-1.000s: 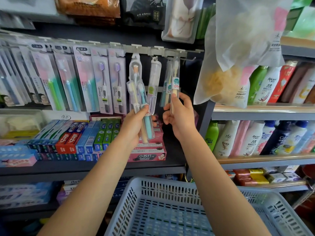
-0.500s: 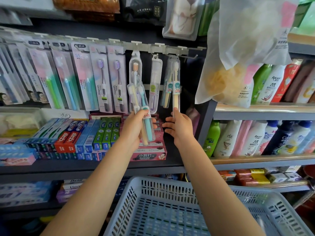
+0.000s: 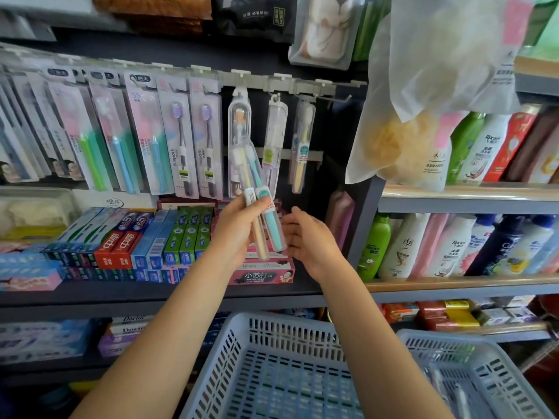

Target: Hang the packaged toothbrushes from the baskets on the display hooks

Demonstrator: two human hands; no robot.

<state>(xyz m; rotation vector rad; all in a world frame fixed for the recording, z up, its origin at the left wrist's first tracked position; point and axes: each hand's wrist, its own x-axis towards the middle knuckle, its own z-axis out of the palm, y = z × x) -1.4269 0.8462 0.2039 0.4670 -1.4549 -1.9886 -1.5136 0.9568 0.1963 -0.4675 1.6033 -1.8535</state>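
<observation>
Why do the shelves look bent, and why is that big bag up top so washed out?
Head view: the wide-angle lens bows the hook rail and shelves toward the edges; bright light from the right bleaches the translucent bag; the left packs and the basket look soft, while the toothbrushes in the left hand are sharper.

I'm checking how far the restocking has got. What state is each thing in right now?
Left hand: grips two packaged toothbrushes, tilted, not yet hung.
Right hand: open, holding nothing, beside the packs.
Yellow toothbrush pack: hanging on its hook.
Clear case with green label: hanging.
Case with orange brush: hanging.
Near basket: appears empty.
Right basket: contents blurred, cannot tell.
</observation>
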